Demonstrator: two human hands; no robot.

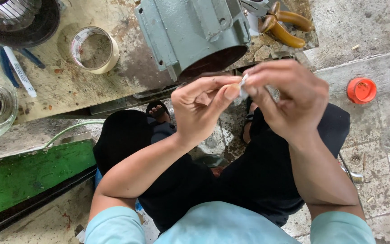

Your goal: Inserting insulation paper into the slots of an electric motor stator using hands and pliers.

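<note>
Stained workbench (pixel 68 86) ahead; left hand (pixel 201 108) and right hand (pixel 290 97) raised together, fingertips pinching small white piece (pixel 243 86).

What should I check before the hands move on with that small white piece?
1. Small white piece pinched between both hands: ok.
2. Left hand and right hand in view: ok.
3. What the piece is: cannot tell, mostly hidden by fingers.
4. Grey motor housing resting on the workbench: ok, though its open end hangs past the edge.
5. Tape roll lying flat on the bench: ok.
6. Pliers lying on the bench: ok.
</note>
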